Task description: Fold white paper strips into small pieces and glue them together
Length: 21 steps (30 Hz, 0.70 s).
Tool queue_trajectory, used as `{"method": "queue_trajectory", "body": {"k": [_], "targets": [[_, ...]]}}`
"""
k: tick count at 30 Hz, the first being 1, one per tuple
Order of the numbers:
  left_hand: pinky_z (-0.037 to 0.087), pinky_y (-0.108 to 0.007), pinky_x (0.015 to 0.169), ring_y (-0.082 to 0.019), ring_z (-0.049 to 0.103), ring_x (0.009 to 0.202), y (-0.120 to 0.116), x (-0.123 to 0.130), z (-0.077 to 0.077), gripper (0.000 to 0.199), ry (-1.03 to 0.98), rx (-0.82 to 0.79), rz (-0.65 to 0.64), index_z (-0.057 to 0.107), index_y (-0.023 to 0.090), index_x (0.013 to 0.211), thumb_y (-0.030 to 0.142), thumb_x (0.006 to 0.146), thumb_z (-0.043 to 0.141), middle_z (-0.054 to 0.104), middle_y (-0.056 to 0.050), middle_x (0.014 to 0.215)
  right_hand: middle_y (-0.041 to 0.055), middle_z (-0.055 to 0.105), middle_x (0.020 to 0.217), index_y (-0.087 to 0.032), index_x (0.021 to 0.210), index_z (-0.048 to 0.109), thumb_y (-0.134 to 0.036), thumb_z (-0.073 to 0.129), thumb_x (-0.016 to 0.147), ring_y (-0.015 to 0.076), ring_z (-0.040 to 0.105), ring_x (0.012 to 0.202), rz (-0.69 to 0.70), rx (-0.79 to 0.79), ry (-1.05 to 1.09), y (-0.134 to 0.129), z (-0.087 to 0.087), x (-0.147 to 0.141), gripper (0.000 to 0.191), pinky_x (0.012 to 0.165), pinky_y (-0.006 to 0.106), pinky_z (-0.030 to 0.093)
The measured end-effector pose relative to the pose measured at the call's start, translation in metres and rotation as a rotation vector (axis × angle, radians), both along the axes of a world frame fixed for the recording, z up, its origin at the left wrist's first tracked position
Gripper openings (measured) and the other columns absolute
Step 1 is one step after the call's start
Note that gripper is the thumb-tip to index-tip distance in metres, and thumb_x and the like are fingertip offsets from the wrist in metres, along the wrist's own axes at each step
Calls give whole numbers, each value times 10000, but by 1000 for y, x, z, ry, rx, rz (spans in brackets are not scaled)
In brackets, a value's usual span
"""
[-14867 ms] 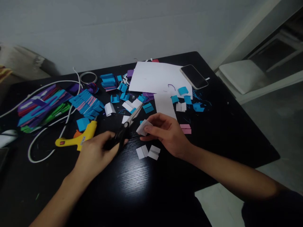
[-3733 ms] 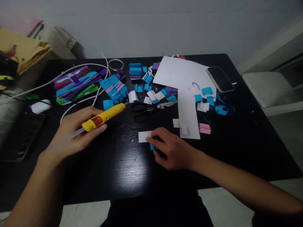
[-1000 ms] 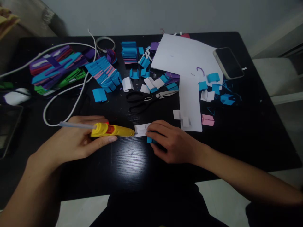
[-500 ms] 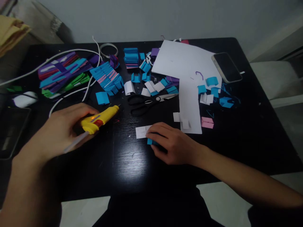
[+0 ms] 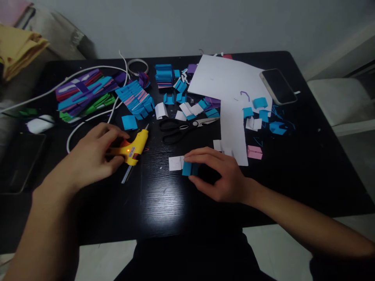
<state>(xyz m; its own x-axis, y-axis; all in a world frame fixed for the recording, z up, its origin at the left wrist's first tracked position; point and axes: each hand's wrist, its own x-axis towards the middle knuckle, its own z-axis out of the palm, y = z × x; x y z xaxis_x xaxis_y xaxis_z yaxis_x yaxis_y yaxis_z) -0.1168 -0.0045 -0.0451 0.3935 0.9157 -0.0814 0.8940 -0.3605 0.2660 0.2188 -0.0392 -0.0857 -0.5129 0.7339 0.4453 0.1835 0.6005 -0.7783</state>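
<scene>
The right hand [image 5: 225,171] pinched the blue piece [image 5: 187,168] at its twelve and six o'clock edges, a sensible hold: it looked light, easily creased. Towards its ten o'clock, the left hand [image 5: 90,156] curled round the gun [image 5: 136,147], how firmly I couldn't tell.

A yellow glue gun [image 5: 137,146], its light [image 5: 128,150] glowing orange, lay on its side, a translucent stick [image 5: 127,174] jutting from its rear; to its right, a creased white paper [image 5: 175,163] sat just beside a folded blue paper [image 5: 187,168].
</scene>
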Motion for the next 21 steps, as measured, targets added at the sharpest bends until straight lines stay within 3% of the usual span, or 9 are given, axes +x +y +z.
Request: {"method": "queue_trajectory", "body": {"k": [3,7,8,11,14,18,21], "targets": [[525,-407,906,-285,633,1087,-11,18,10,235,-135,231,-43,617,183,1119,263,898,607,619,-101,1195,128,733,1199,-171,1262,661,-163,714,887,239,706,1118,-24,-75,42,0,1,0,379,901,408,636],[528,-336,963,-219,667,1123,-29,58,17,267,-374,63,-218,599,228,1195,219,936,662,686,-60,1197,138,736,1191,-148,1265,669,-167,769,859,216,719,1044,-19,-179,91,-2,1,-1,419,794,339,645],[548,-317,913,-203,685,1065,-32,69,15,247,-438,2,-209,607,233,1185,247,946,667,702,-54,1164,135,736,1191,-152,1269,669,-166,777,856,213,720,1042,-13,-196,100,-3,1,-2,426,797,336,645],[582,-297,765,-175,707,864,-37,93,7,207,-664,-251,-15,598,237,1119,298,943,688,722,-21,981,124,736,1200,-176,1279,667,-172,791,861,220,719,1079,11,-212,123,-5,0,-3,436,849,356,647],[574,-271,678,-146,676,745,-39,106,-4,214,-844,-321,80,578,228,1054,242,903,729,688,5,858,118,719,1227,-194,1262,676,-178,821,838,229,709,1116,-1,-264,165,-7,-3,-4,447,853,354,653],[561,-248,676,-126,653,738,-41,109,-13,213,-964,-306,97,579,232,1081,171,916,701,667,13,848,85,733,1157,-202,1223,683,-213,879,783,202,735,1037,-38,-624,274,-4,-5,-5,482,860,346,659],[562,-247,715,-127,666,785,-44,105,-16,251,-896,-242,52,632,247,1175,164,943,678,687,2,892,56,768,1015,-179,1139,702,-221,867,796,174,759,919,-15,-852,307,0,-4,-6,382,868,352,651]]}}
